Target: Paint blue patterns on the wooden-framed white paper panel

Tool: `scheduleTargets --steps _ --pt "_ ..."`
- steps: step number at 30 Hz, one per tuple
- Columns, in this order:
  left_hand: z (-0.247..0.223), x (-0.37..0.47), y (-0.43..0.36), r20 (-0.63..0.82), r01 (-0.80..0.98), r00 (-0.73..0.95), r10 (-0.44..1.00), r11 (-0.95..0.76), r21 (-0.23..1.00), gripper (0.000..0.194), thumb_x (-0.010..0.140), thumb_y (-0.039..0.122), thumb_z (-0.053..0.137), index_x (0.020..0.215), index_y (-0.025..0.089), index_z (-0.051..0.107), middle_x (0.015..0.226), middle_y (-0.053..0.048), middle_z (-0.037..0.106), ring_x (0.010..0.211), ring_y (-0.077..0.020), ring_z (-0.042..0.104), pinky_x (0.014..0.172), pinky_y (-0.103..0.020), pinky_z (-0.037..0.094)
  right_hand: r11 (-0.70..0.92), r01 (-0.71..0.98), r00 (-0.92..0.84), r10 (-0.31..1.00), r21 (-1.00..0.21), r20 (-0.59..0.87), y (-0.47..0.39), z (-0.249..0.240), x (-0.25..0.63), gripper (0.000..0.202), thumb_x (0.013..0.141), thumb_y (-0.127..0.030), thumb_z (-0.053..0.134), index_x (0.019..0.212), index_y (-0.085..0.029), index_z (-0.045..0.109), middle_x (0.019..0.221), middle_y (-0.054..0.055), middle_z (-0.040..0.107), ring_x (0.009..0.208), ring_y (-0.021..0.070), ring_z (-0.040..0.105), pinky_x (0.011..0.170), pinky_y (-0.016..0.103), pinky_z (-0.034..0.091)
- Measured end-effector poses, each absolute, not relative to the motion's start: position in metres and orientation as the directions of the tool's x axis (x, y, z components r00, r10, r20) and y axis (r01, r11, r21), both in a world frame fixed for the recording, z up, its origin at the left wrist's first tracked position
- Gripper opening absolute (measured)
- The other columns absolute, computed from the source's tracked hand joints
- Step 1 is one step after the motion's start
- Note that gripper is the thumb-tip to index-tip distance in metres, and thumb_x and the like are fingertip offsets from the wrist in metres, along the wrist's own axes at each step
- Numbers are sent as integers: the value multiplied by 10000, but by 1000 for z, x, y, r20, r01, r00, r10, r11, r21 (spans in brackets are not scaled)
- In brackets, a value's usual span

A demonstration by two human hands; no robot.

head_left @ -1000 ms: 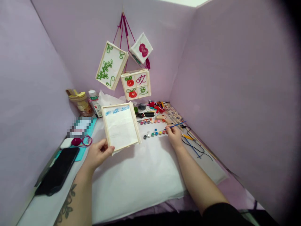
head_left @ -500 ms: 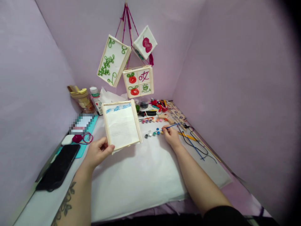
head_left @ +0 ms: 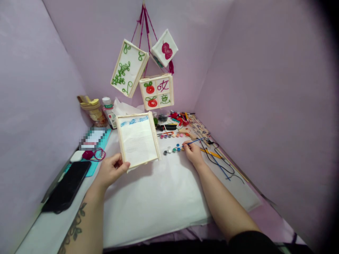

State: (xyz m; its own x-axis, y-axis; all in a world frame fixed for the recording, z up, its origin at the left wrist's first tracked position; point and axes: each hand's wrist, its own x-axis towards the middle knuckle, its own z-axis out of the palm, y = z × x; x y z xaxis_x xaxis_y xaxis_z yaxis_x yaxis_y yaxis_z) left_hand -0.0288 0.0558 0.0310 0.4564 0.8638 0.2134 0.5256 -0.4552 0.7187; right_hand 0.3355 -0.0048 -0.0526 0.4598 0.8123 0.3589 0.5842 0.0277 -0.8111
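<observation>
My left hand (head_left: 113,169) grips the lower left corner of a wooden-framed paper panel (head_left: 139,143), thumb on the front, and holds it tilted up above the table. Blue paint strokes run along the panel's top, and faint grey lines cross its middle. In my right hand (head_left: 192,152) a thin blue paintbrush (head_left: 197,140) is pinched, its tip end pointing left to the small paint pots (head_left: 174,150). The tip is too small to make out clearly. A second row of paint pots (head_left: 169,136) lies just behind.
Decorated box lanterns (head_left: 129,68) hang on purple cords at the back. On the left lie a black phone (head_left: 69,185), purple yarn (head_left: 88,154) and a turquoise mat (head_left: 92,170). Pliers (head_left: 169,127) sit behind the pots. Black cord (head_left: 227,171) and sticks lie at right.
The view has shifted very slightly. Both hands, the framed panel and the paintbrush stay almost where they were.
</observation>
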Motion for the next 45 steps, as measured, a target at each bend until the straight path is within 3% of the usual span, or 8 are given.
scheduleTargets --steps 30,41,45 --pt "39 -26 53 189 516 456 870 -431 740 338 689 467 557 538 183 454 472 36 466 462 -92 400 450 -212 300 41 440 516 806 -897 290 -3 -51 336 258 763 -416 524 773 -179 624 754 74 687 709 227 667 670 332 525" --pt "38 -27 53 200 507 468 861 -447 737 341 708 468 550 548 185 446 478 39 457 462 -89 395 450 -213 302 58 257 620 756 -965 211 -4 -53 336 386 764 -533 547 851 -162 608 717 85 696 604 199 642 478 275 469" --pt "36 -27 53 209 512 470 858 -457 727 339 710 467 546 552 186 443 485 40 439 465 -90 392 451 -216 300 80 228 552 811 -970 196 -6 -51 320 380 754 -525 595 858 -160 620 681 69 691 588 186 623 488 264 454"
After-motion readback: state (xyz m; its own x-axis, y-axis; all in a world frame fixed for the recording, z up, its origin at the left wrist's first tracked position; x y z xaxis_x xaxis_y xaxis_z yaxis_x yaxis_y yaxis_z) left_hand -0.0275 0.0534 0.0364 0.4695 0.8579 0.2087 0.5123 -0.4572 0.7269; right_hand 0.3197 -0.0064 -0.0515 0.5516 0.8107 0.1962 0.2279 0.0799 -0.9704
